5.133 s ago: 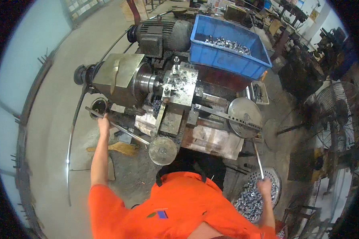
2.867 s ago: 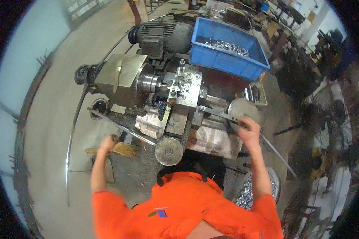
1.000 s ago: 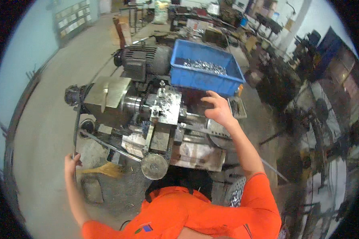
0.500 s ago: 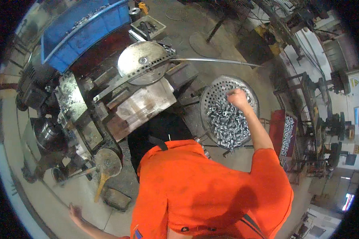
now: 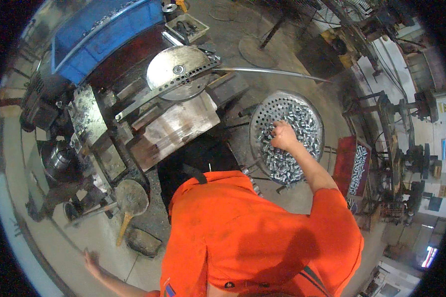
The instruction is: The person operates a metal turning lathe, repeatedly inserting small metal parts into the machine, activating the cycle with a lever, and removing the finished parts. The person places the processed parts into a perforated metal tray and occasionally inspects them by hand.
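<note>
A round perforated metal dish [image 5: 262, 110] stands on my right, heaped with small silvery metal fittings [image 5: 287, 166]. Over the middle of this heap is my right hand [image 5: 283, 136]. Its fingers are curled in toward the pieces, and whatever they grip is hidden. Out at the lower left, away from the machine and the dish, my left hand [image 5: 91, 262] hangs with its fingers stretched out, somewhat blurred. It holds nothing that I can see.
Ahead is a machine with a round steel disc [image 5: 176, 69] and a perforated bar [image 5: 148, 101]. A blue bin [image 5: 109, 39] stands beyond it. At the right, a red box [image 5: 344, 166] holds more metal pieces. A yellow-handled round tool [image 5: 132, 198] lies left of me.
My right hand has moved left and slightly nearer over the dish. Fittings now lie spread across the dish's far right, where bare holes showed before. My left hand has shifted slightly.
</note>
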`<control>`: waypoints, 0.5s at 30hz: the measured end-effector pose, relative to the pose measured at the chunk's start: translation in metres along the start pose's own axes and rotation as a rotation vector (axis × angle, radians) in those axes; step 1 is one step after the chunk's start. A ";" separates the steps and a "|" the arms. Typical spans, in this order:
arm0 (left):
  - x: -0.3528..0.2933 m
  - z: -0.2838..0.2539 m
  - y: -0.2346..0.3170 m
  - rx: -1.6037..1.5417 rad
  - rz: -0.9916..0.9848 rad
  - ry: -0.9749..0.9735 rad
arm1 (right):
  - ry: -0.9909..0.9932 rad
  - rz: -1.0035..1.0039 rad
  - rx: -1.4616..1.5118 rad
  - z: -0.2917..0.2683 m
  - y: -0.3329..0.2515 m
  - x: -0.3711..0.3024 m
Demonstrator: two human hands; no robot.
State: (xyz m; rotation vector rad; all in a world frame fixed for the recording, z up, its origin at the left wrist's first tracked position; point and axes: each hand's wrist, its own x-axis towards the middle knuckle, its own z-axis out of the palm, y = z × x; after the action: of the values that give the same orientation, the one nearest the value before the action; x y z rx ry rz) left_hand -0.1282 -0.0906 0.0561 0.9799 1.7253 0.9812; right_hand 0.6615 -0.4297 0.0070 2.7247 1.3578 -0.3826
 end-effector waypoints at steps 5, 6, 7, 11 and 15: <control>-0.018 0.012 -0.003 -0.022 0.011 0.084 | 0.050 0.018 0.207 -0.031 -0.014 0.001; -0.031 0.030 0.009 0.019 0.071 0.137 | 0.095 0.017 0.294 -0.037 -0.013 0.003; -0.041 0.034 0.017 0.066 0.125 0.197 | 0.132 0.011 0.385 -0.042 -0.010 0.005; -0.036 0.022 0.029 0.159 0.057 0.009 | 0.208 -0.324 0.977 -0.111 -0.050 0.025; -0.043 0.029 0.031 0.108 0.128 0.031 | 0.074 -0.554 0.914 -0.130 -0.157 0.075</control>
State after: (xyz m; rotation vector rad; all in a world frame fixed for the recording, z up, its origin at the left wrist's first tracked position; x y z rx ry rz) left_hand -0.0824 -0.1128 0.0890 1.1620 1.7737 0.9973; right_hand 0.6050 -0.2537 0.1206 2.8940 2.4378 -1.2074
